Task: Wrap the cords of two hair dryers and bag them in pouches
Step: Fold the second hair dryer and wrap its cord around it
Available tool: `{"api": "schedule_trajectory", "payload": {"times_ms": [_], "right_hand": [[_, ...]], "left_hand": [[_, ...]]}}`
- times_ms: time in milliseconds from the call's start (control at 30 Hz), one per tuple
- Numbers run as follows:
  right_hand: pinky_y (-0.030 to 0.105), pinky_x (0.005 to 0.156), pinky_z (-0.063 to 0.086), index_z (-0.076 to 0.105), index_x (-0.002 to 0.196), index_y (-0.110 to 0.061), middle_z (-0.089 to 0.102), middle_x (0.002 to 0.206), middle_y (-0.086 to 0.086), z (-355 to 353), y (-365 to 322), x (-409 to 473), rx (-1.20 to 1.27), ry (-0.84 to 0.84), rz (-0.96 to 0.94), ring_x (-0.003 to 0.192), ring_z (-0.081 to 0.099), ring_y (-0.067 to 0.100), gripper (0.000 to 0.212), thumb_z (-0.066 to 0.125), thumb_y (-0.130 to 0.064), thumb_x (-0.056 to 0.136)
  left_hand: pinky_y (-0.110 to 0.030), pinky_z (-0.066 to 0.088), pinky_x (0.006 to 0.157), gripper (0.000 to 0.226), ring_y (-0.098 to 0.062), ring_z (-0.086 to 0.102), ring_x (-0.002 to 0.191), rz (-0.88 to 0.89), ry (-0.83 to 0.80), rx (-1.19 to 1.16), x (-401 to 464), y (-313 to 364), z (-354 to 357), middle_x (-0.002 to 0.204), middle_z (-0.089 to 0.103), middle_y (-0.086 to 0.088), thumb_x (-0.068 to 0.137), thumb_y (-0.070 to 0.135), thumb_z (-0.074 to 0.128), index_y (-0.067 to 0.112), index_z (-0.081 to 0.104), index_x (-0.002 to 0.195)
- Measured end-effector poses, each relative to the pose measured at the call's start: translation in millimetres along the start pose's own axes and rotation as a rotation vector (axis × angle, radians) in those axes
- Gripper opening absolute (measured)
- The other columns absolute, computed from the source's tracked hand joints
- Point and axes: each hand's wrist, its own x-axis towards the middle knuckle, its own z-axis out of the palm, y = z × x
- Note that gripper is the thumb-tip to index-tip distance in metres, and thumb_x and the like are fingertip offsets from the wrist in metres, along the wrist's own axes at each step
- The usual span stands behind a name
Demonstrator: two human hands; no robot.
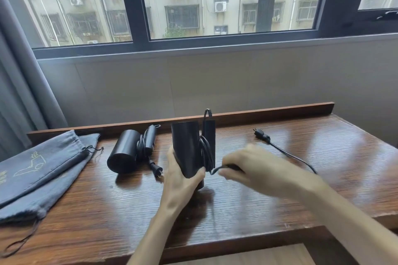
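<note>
Left hand [183, 173]: gripped the second dryer [187, 150], barrel upright at mid-table.
Right hand [245, 165]: blurred, pinched the cord [215, 171] just right of the barrel; the nearer hand for winding.
Cord run: several loops lay round the folded handle; slack trailed right and back to the plug [261, 134].
First dryer [126, 154]: lay wound, left of the held one.
Pouches [43, 170]: flat at the table's left end.
Room: bare table [237, 211] to the right; raised rear lip behind.
</note>
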Motion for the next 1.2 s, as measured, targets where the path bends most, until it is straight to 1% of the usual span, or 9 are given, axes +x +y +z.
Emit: {"api": "schedule_trajectory", "payload": {"times_ms": [100, 200, 300, 400, 600, 733, 900, 1033, 1200], "right_hand": [[0.033, 0.055, 0.037, 0.043, 0.054, -0.015, 0.043, 0.051, -0.001, -21.1, 13.8, 30.1, -0.082, 0.067, -0.06, 0.053, 0.043, 0.016, 0.047, 0.061, -0.041, 0.089], [0.02, 0.048, 0.038, 0.051, 0.046, -0.025, 0.052, 0.046, -0.008, -38.8, 26.6, 57.2, -0.029, 0.047, -0.072, 0.049, 0.047, 0.01, 0.042, 0.074, -0.038, 0.079], [0.028, 0.06, 0.048, 0.074, 0.069, -0.02, 0.066, 0.062, -0.006, -51.9, 35.0, 76.6, 0.038, -0.028, -0.088, 0.059, 0.058, 0.009, 0.014, 0.077, -0.032, 0.076], [0.029, 0.064, 0.049, 0.076, 0.083, -0.014, 0.07, 0.072, 0.001, -67.1, 44.8, 90.6, 0.066, -0.137, -0.103, 0.064, 0.06, 0.01, 0.009, 0.073, -0.022, 0.082], [0.021, 0.063, 0.036, 0.076, 0.079, -0.02, 0.054, 0.059, -0.014, -82.7, 63.4, 108.2, 0.21, -0.247, -0.083, 0.059, 0.046, 0.002, 0.007, 0.075, -0.027, 0.081], [0.024, 0.078, 0.043, 0.075, 0.084, -0.013, 0.068, 0.074, -0.01, -77.6, 79.0, 108.7, 0.441, -0.332, -0.052, 0.073, 0.059, 0.003, 0.008, 0.072, -0.02, 0.084], [0.022, 0.066, 0.051, 0.07, 0.086, -0.001, 0.071, 0.076, 0.003, -37.6, 99.7, 103.2, 0.817, -0.193, 0.003, 0.069, 0.066, 0.013, 0.009, 0.065, -0.008, 0.088], [0.032, 0.065, 0.04, 0.066, 0.082, 0.01, 0.06, 0.075, 0.016, 9.3, 105.4, 96.5, 1.01, -0.053, 0.033, 0.068, 0.049, 0.025, 0.021, 0.065, -0.01, 0.087], [0.018, 0.049, 0.038, 0.06, 0.058, -0.004, 0.054, 0.058, 0.005, 57.0, 79.2, 74.0, 0.621, 0.07, 0.131, 0.052, 0.047, 0.01, 0.025, 0.058, 0.001, 0.082]], "left_hand": [[-0.015, 0.051, 0.074, 0.069, -0.004, 0.061, 0.098, 0.005, -0.062, 0.035, -4.0, -4.5, 0.6, 0.108, 0.059, 0.013, 0.073, 0.031, 0.078, 0.032, 0.034, 0.126], [-0.011, 0.051, 0.071, 0.065, 0.003, 0.059, 0.096, 0.0, -0.155, 0.0, -8.5, -0.5, 1.1, 0.108, 0.058, 0.009, 0.076, 0.023, 0.079, 0.027, 0.037, 0.125], [-0.01, 0.05, 0.07, 0.065, 0.004, 0.06, 0.095, 0.011, -0.217, -0.036, -11.6, 6.5, 0.7, 0.106, 0.059, 0.009, 0.076, 0.015, 0.078, 0.027, 0.037, 0.126], [-0.012, 0.051, 0.072, 0.065, 0.001, 0.06, 0.096, 0.018, -0.244, -0.05, -13.1, 8.8, 0.2, 0.107, 0.059, 0.005, 0.076, 0.014, 0.079, 0.028, 0.038, 0.125], [-0.014, 0.052, 0.073, 0.064, -0.002, 0.06, 0.097, 0.032, -0.292, -0.102, -17.2, 18.5, -2.9, 0.107, 0.059, 0.003, 0.077, 0.01, 0.078, 0.031, 0.038, 0.123], [-0.015, 0.052, 0.072, 0.064, -0.003, 0.062, 0.094, 0.047, -0.292, -0.11, -19.1, 23.1, -5.0, 0.104, 0.061, 0.004, 0.076, 0.007, 0.078, 0.034, 0.04, 0.12], [-0.016, 0.053, 0.072, 0.059, -0.001, 0.063, 0.092, 0.002, -0.271, -0.19, -16.8, 27.0, -4.0, 0.105, 0.063, 0.002, 0.075, 0.013, 0.079, 0.034, 0.043, 0.116], [-0.015, 0.053, 0.07, 0.058, 0.0, 0.063, 0.093, -0.032, -0.236, -0.256, -15.0, 26.2, -1.8, 0.104, 0.063, 0.008, 0.069, 0.028, 0.075, 0.035, 0.044, 0.117], [-0.022, 0.056, 0.074, 0.059, -0.006, 0.066, 0.095, -0.046, -0.191, -0.336, -5.3, 25.3, 1.8, 0.101, 0.068, 0.011, 0.068, 0.031, 0.078, 0.034, 0.048, 0.119]]}}
